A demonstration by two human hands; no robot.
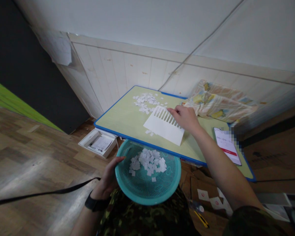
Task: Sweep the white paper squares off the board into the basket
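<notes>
My left hand (110,175) is closed on the left rim of a teal plastic colander (147,196), thumb over the edge. Small white paper squares (149,160) lie heaped inside it, just below the table's front edge. Above the table (118,114), my right hand (184,118) pinches the slotted far edge of a flat white sheet (163,129) with a row of long cut-outs. The sheet lies slanted over the tabletop. Beyond it a loose pile of paper pieces (145,101) is spread out, and a few scraps (149,132) sit by its near left edge.
A phone (227,146) lies at the table's right end. Behind it is a patterned cloth (218,101) by the wall. An open white box (98,143) stands on the floor at left. At lower right are cardboard and a yellow cutter (201,219).
</notes>
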